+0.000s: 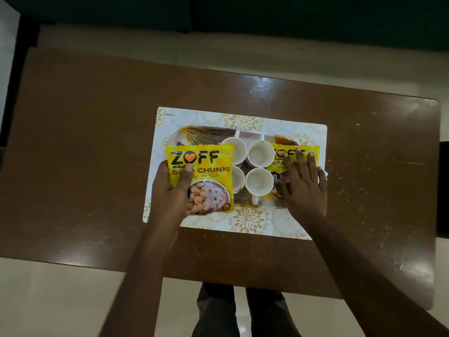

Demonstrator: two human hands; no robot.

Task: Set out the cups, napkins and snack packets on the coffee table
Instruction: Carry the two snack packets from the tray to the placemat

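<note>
Glossy yellow film marks the two snack packets, and both are only now leaving the tray (206, 133), so by my reading the task is barely begun. The left hand (173, 190) grips the left packet (201, 176) with the thumb pressed across its printed front and the other fingers hidden behind it; the packet seems lifted clear of the tray and overlaps the near-left cup. The right hand (302, 183) lies spread and flat on the right packet (295, 154), fingers splayed and not closed round it; whether it has any hold yet, I cannot tell. A sliver of white at the right edge of that hand may be a napkin (323, 172), though too little shows to be sure. Four white cups (260, 153), smooth, round and empty, stand packed two by two in the tray's middle, touching or nearly so, with small handles pointing outward. None has been set out. The tray is glossy, with a fan of fine gold lines on a dark ground, and it sits on a white rectangular mat (245, 221) printed with gold floral medallions. Beneath lies the coffee table (85, 142), dark brown, polished and scuffed with pale specks toward the right. Left to do: place both packets, spread the cups, and lay out the napkins.
</note>
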